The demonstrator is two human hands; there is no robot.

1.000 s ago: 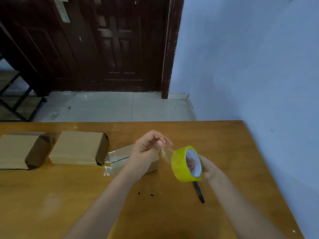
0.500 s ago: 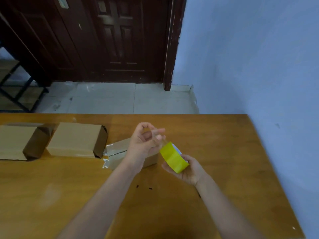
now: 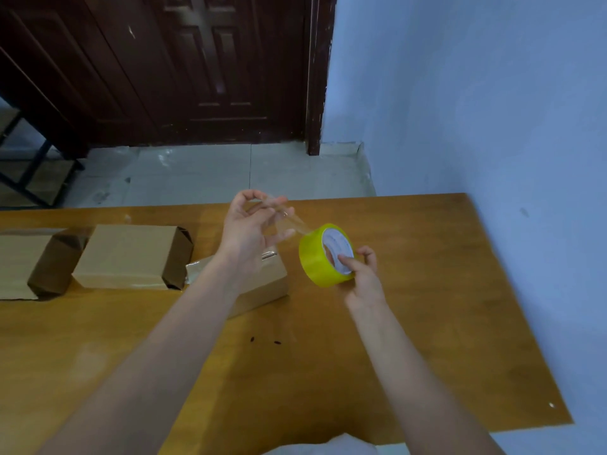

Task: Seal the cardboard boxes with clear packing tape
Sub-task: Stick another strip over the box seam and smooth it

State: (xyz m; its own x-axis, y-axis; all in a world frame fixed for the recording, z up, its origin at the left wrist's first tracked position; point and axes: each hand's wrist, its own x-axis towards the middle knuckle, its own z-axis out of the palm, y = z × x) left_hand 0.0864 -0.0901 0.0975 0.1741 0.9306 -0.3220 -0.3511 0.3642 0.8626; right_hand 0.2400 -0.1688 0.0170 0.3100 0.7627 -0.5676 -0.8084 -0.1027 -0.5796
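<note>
You have three boxes point(image 3: 133, 256) in a row left on the table point(image 3: 427, 290), the tape roll point(image 3: 323, 256) held right of them.

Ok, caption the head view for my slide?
Left hand pulls clear tape off the yellow roll gripped by right hand, above cardboard boxes.

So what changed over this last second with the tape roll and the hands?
The right hand turned the tape roll: half a second ago it showed only its yellow band, now its white core faces the camera again. The left hand kept pinching the loose tape end and has drawn out a longer clear strip. The three boxes stayed put on the table.
</note>
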